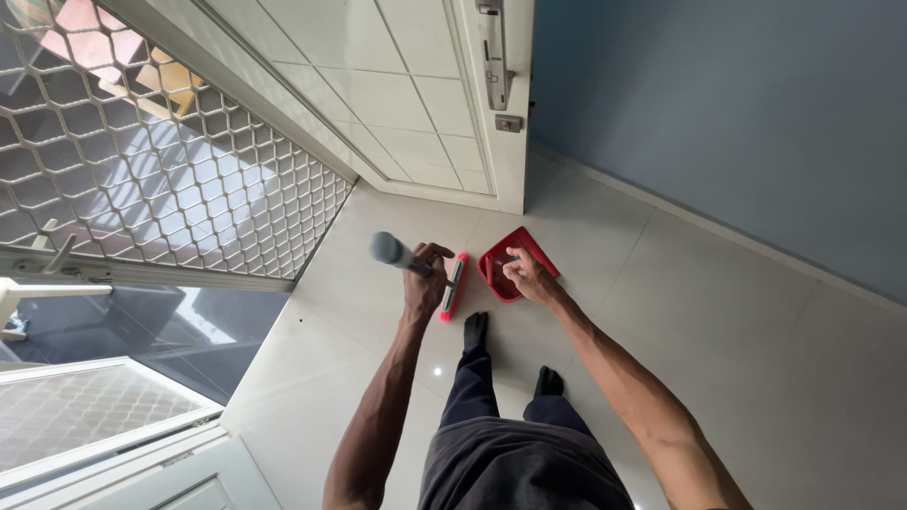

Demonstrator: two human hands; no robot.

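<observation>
The broom stands on the pale tiled floor, its red brush head just left of the red dustpan. The head's long axis runs from the near end, by the person's sock-clad foot, away toward the white door. The grey handle rises from the head up and to the left, its rounded end pointing toward the camera.

The left hand is wrapped around the handle close to the head, fingers curled fully about it. The right hand rests on the dustpan's near edge, fingers bent and gripping it. The dustpan's open mouth faces left toward the brush head. Left of the door stands a metal mesh grille.
</observation>
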